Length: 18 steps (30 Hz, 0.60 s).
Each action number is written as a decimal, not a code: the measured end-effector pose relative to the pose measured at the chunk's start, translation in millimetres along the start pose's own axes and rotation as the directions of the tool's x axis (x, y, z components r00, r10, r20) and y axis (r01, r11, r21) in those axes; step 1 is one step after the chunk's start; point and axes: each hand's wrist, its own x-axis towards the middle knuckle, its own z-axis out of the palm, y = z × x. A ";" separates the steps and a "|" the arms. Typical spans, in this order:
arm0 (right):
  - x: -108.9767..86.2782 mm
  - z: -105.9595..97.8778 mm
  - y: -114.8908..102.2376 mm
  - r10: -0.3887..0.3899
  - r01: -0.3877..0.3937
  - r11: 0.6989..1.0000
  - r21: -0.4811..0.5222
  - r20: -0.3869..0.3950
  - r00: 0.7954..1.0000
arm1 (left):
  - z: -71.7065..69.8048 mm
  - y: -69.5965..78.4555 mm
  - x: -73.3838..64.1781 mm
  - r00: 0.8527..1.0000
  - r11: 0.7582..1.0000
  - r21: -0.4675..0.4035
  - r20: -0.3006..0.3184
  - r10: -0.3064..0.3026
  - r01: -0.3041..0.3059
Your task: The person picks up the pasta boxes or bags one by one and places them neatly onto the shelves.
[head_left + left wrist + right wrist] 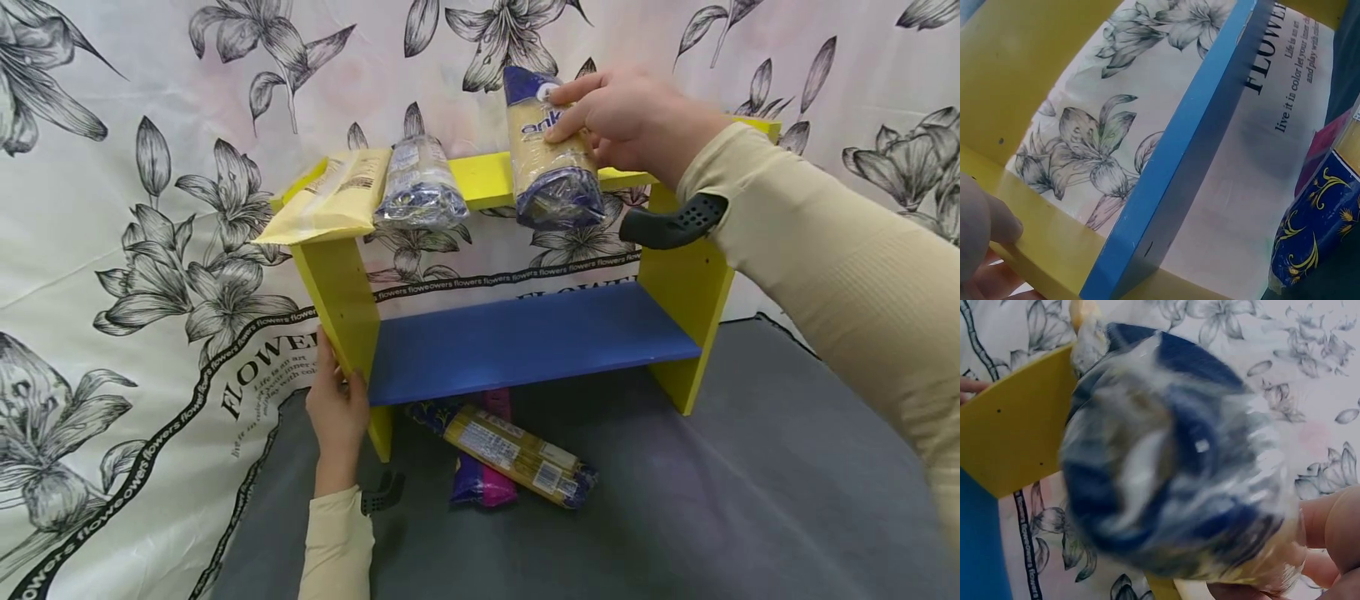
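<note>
My right hand point(626, 121) grips a clear and blue pasta packet point(540, 154) by its upper right side. The packet stands tilted over the yellow top board point(483, 177) of a small shelf. In the right wrist view the crinkled blue end of the packet point(1166, 456) fills the middle, blurred. My left hand point(337, 421) holds the front edge of the shelf's yellow left side panel point(341, 304); its thumb point(1004, 219) lies on the inner face. On the top board's left part lie a pale yellow packet point(333, 187) and a clear plastic packet point(422, 179).
A blue middle board point(525, 337) spans the shelf. Beneath and in front of it, a long pasta packet point(517, 450) lies across a pink and purple packet point(483, 487) on the grey surface point(675, 517). A flower-print cloth point(180, 250) hangs behind.
</note>
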 end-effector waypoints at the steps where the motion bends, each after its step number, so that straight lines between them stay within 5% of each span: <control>1: 2.8 2.5 0.1 0.017 -0.017 1.000 0.020 0.008 1.000 | 0.4 -0.2 -1.0 1.000 1.000 0.005 0.000 0.001 -0.001; 10: 15.2 7.7 6.9 0.129 -0.137 0.987 0.085 0.084 0.988 | 4.8 1.5 -3.8 1.000 0.999 -0.034 0.015 0.006 -0.006; 18: 16.9 12.3 9.1 0.055 -0.069 0.996 0.062 0.206 0.977 | -1.4 -0.5 0.3 1.000 1.000 0.009 0.003 -0.004 0.004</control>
